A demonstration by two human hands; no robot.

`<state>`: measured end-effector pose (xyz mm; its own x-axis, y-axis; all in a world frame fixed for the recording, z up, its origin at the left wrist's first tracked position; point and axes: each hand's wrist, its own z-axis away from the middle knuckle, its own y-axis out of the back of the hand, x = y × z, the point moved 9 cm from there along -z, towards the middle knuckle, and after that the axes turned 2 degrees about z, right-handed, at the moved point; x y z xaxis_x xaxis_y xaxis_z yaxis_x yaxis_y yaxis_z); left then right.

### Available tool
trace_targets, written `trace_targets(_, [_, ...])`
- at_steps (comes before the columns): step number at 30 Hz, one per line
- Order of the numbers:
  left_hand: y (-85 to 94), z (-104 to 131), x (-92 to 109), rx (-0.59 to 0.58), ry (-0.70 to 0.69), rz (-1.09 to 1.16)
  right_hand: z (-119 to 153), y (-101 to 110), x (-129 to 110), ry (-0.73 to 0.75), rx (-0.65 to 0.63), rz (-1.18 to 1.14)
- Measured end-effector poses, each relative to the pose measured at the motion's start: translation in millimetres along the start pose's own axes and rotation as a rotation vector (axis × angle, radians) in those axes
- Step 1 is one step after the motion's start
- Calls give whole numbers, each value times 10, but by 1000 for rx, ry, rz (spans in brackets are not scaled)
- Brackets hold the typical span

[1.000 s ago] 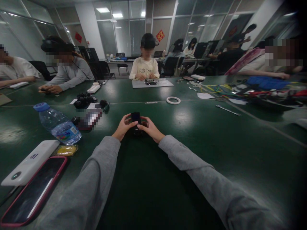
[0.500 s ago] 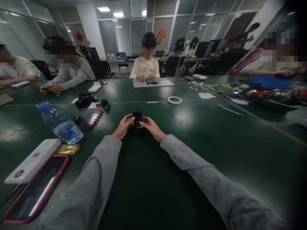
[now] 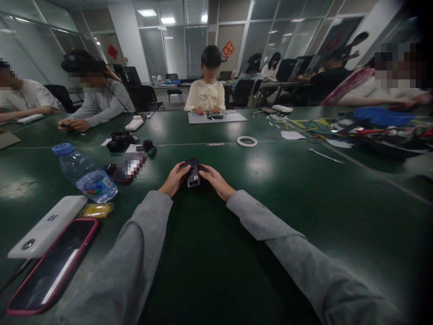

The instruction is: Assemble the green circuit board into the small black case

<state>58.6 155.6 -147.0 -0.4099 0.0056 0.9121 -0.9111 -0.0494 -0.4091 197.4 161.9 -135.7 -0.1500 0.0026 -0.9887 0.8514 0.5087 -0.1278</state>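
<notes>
A small black device (image 3: 193,173) with a dark screen on its upper part is held between my hands, low over the dark green table (image 3: 284,212). My left hand (image 3: 175,178) grips its left side, thumb on the front near the screen. At its right edge is my right hand (image 3: 214,178), with the thumb against the side and the fingers curled behind. The device leans slightly, and its lower end shows small openings. What the hidden fingers touch behind it cannot be seen.
On the left lie a water bottle (image 3: 88,175), a white power bank (image 3: 47,226), a yellow packet (image 3: 97,210) and a red-edged phone (image 3: 53,266). Beyond are a white ring (image 3: 246,141), a wrench (image 3: 325,155) and tangled cables (image 3: 368,131). Several people sit around.
The device has tilted and turned in my hands, so its lower end now shows more clearly. My right thumb has shifted from its front to its right edge.
</notes>
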Motion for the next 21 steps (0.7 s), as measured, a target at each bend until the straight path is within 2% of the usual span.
trace_targets(18, [-69, 60, 70, 12, -6, -37, -1, -29, -14, 8, -9, 23])
trace_targets(21, [-74, 48, 69, -18, -18, -38, -2, -50, -16, 17, -26, 32])
